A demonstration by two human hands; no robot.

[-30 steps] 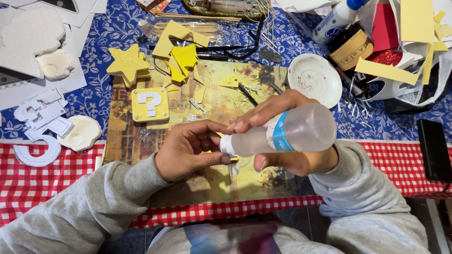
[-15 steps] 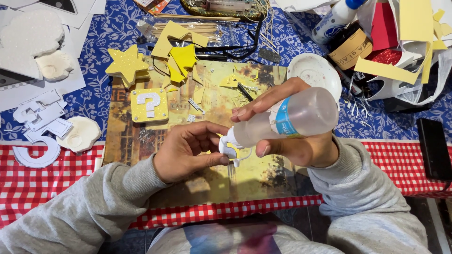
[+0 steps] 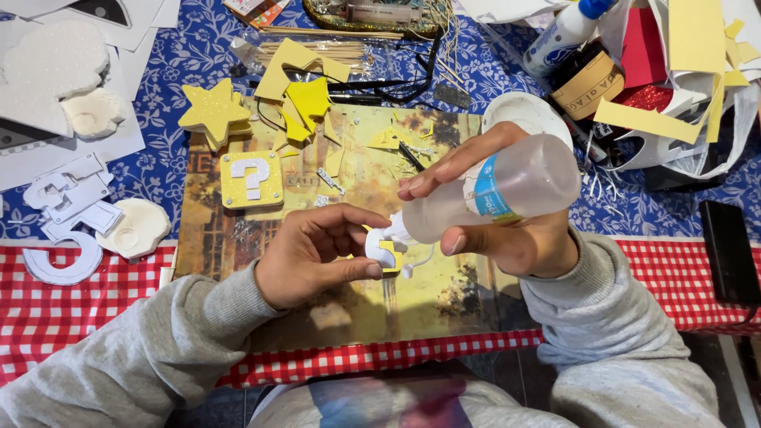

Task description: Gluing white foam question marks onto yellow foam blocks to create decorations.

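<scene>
My right hand (image 3: 507, 238) grips a clear plastic glue bottle (image 3: 507, 190) with a blue band, tilted so its nozzle points left and down. Its tip touches a small white foam cut-out (image 3: 380, 247) pinched between the thumb and fingers of my left hand (image 3: 313, 254). A thin thread of white glue hangs below the cut-out. Both hands hover over a yellow-brown printed board (image 3: 238, 238) lying on the table.
A yellow square with a white question mark (image 3: 250, 179), yellow foam stars (image 3: 212, 111) and scraps lie on the board's far side. White foam shapes (image 3: 67, 206) sit left, a white lid (image 3: 527, 115), another glue bottle (image 3: 559, 36) and foam sheets right, a black object (image 3: 725, 254) far right.
The bottle has tipped further down and moved slightly right, its nozzle now on the white cut-out. Glue has started to string down. My left hand has stayed almost still.
</scene>
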